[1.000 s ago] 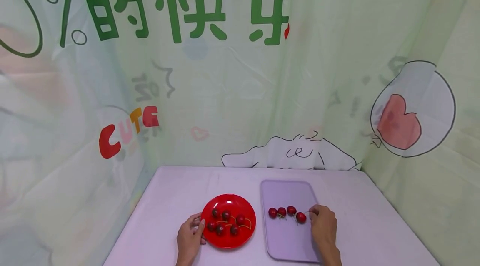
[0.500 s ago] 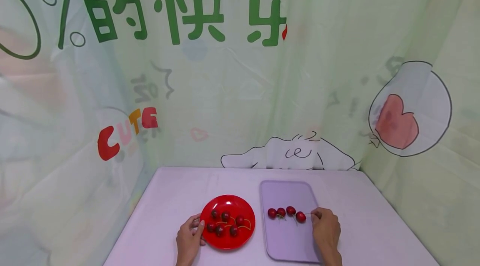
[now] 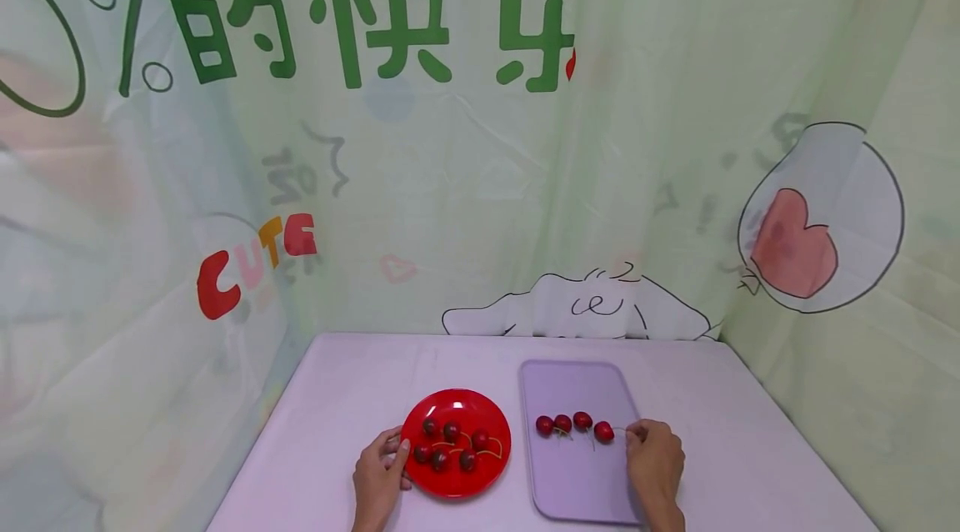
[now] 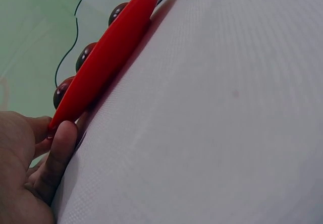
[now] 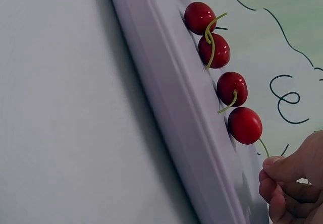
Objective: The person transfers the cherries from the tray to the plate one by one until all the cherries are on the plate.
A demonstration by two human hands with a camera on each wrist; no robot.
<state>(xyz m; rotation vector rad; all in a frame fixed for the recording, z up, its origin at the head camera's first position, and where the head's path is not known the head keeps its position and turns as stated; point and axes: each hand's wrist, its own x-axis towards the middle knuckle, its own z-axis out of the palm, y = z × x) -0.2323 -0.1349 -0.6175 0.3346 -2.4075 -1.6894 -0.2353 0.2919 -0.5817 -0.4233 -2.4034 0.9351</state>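
Rightmost cherry [image 3: 603,432] lies between both hands [image 3: 377,472] [image 3: 656,459], right one pinching its stem [image 5: 264,147].

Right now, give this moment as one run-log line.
left grip: holds red plate | right grip: pinches stem of rightmost cherry | red plate: six cherries | purple tray: four cherries

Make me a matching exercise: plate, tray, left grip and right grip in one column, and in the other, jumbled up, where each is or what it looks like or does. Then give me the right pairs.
Column one
1. Plate
2. Tray
3. Left grip
4. Right grip

Column two
A. Pinching the stem of a cherry
B. Purple, rectangular
C. Holding the plate's left edge
D. Red, round

Right pairs: 1-D, 2-B, 3-C, 4-A
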